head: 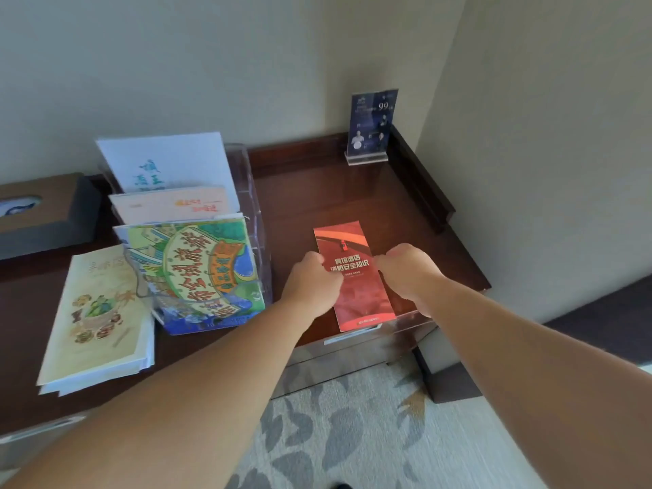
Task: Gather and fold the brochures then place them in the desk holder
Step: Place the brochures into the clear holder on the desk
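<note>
A folded red brochure point(352, 273) lies on the dark wooden desk point(303, 192), near its front edge. My left hand point(312, 280) pinches its left edge with curled fingers. On the opposite edge my right hand point(409, 270) pinches it too. Left of the hands stands a clear acrylic desk holder point(252, 192) with a white sheet point(165, 160), a cream brochure point(169, 204) and a colourful map brochure point(197, 273) upright in its tiers. A stack of cream food brochures point(95, 319) lies flat to the holder's left.
A blue card in a clear stand point(370, 125) sits in the desk's back right corner by the raised rim. A brown tissue box point(42, 213) is at the far left. Walls close the back and right. Patterned carpet point(352, 435) lies below.
</note>
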`<move>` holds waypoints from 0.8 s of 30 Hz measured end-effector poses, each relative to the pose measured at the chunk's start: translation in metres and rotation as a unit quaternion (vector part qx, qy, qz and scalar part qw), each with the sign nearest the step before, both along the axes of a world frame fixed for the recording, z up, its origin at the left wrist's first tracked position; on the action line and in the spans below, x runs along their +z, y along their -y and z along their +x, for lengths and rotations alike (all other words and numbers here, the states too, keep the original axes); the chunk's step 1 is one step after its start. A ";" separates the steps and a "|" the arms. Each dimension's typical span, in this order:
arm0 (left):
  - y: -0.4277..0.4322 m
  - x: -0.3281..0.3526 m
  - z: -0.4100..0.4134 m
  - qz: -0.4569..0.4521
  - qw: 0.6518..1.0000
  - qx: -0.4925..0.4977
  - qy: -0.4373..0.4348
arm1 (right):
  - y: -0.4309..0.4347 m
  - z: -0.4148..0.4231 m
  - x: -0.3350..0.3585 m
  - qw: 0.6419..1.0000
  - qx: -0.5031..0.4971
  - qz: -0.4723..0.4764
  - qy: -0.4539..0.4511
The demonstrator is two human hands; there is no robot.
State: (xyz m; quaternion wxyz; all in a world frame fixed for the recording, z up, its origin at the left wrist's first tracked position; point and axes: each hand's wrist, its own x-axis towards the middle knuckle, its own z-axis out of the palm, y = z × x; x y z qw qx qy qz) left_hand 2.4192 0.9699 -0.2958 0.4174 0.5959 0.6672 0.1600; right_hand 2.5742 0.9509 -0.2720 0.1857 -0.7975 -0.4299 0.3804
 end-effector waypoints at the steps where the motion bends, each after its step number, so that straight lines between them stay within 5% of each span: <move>1: -0.003 -0.004 0.001 -0.001 1.000 0.029 0.008 | -0.002 0.000 -0.005 0.999 -0.011 -0.012 -0.027; 11: -0.033 -0.010 0.020 -0.174 0.941 0.231 0.177 | -0.018 -0.003 -0.026 0.976 -0.112 -0.064 -0.175; 20: -0.025 -0.013 0.021 -0.173 0.961 0.190 0.106 | -0.005 0.004 -0.029 0.961 -0.120 -0.096 -0.229; 24: -0.017 0.005 0.020 -0.112 0.981 0.108 0.118 | -0.005 0.005 -0.022 0.973 -0.122 -0.035 -0.195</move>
